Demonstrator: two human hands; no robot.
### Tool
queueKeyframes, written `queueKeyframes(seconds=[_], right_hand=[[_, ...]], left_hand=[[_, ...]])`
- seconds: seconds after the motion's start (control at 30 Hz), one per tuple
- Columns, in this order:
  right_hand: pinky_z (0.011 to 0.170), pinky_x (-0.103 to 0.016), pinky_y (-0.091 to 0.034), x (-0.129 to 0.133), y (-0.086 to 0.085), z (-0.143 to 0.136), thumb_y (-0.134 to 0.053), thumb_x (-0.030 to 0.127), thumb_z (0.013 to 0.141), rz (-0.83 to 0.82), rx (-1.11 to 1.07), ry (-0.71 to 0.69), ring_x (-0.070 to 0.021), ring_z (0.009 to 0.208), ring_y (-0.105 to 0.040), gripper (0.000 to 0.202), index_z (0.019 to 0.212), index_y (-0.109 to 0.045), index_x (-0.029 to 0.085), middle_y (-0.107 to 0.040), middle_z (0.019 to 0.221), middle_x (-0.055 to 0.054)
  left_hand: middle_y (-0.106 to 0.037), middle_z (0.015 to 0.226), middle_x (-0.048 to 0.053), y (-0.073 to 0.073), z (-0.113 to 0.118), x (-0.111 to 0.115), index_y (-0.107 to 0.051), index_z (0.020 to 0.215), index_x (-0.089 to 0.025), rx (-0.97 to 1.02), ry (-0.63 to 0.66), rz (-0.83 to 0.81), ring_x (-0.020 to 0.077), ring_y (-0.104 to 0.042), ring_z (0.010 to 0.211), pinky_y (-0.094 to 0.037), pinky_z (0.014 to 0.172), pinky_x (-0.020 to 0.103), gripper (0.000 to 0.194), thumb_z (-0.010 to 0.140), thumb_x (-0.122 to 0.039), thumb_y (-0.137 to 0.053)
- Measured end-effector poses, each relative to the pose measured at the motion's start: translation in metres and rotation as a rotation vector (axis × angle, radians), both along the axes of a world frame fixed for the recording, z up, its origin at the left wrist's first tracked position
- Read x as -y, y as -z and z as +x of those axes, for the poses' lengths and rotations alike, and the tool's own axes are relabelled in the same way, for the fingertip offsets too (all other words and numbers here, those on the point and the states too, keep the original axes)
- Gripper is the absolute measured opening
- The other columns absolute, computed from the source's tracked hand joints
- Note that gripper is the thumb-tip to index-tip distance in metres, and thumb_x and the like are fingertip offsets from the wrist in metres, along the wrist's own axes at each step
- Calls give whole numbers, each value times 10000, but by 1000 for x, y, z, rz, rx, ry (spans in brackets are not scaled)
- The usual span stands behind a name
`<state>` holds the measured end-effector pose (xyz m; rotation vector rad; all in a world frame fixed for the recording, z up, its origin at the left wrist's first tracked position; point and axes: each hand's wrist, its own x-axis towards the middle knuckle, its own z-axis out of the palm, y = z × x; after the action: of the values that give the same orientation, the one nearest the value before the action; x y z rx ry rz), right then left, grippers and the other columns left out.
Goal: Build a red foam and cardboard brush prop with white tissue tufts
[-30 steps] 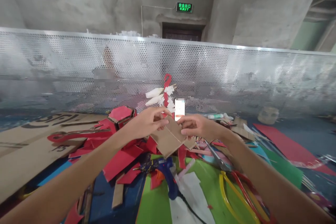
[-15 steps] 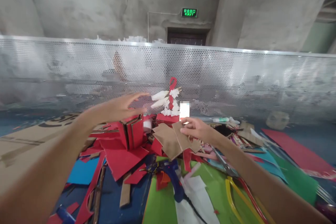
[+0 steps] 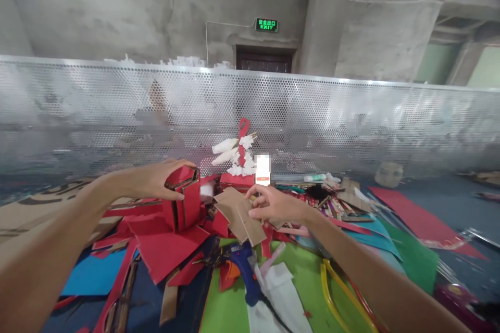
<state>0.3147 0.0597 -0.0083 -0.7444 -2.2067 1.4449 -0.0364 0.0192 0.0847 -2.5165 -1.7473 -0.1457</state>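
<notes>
Broadly, a grey concrete wall (image 3: pixel 97 10) fills the far side, and a perforated metal partition (image 3: pixel 297 114) runs in front of it from left to right. Nearer comes the cluttered blue worktop (image 3: pixel 187 304). A big brown cardboard sheet (image 3: pixel 23 213) covers its left part, a green sheet (image 3: pixel 226 304) lies near the middle, and a long red sheet (image 3: pixel 414 213) lies flat on the right.

Left of the middle, a red box (image 3: pixel 191 203) with raw brown edges stands among loose red pieces (image 3: pixel 167 247). The left hand (image 3: pixel 156 179) reaches over it from the left, its fingers wrapped about the upper part and gripping it, thumb on the near face. To the right of the box are overlapping brown cardboard pieces (image 3: pixel 236 218). The right hand (image 3: pixel 273 205) is at their right edge with bent fingers; whether these pinch the cardboard or only touch it, I cannot tell.

On the far side of the pieces, a red ornament (image 3: pixel 242 153) with white flowers stands upright. Nearer, a blue glue gun (image 3: pixel 246 268) lies on the green sheet, nozzle to the left. Just right of the ornament is a phone (image 3: pixel 263 171) with a lit screen.
</notes>
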Motion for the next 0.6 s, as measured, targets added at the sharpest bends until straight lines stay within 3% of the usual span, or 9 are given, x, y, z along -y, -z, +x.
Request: queueKeyframes(seconds=[0.13,0.4,0.5,0.6], right_hand=[[612,-226,-529,0,-1,0,-753,327,826,-76,-86,-44,-118,721,-641,397,1083,-469,223,-642,890,5],[586,-221,-543,-5,-1,3,-838,352,740,-162,-186,-62,-117,692,-654,517,1048,-442,225,-661,880,10],[567,-203,-514,-6,-1,5,-842,341,732,-178,-187,-100,-111,681,-649,513,1013,-428,226,-668,887,12],[589,-213,-504,-3,-2,4,-787,315,790,-138,-135,-129,-112,701,-642,446,1047,-434,227,-667,922,2]], left_hand=[[-474,1503,85,-10,10,13,-353,1512,-257,-3,-6,92,240,-513,1250,-381,1038,310,772,807,-451,-601],[-355,1541,16,-27,53,41,-201,1534,-472,-164,-134,332,282,-596,1098,-431,888,348,804,819,-591,-548],[-368,1515,44,-26,50,41,-212,1537,-465,-243,-190,388,345,-571,1158,-447,887,409,806,815,-595,-547],[-404,1490,80,-22,35,34,-264,1538,-418,-276,-226,316,350,-607,1093,-466,848,418,795,816,-585,-551]])
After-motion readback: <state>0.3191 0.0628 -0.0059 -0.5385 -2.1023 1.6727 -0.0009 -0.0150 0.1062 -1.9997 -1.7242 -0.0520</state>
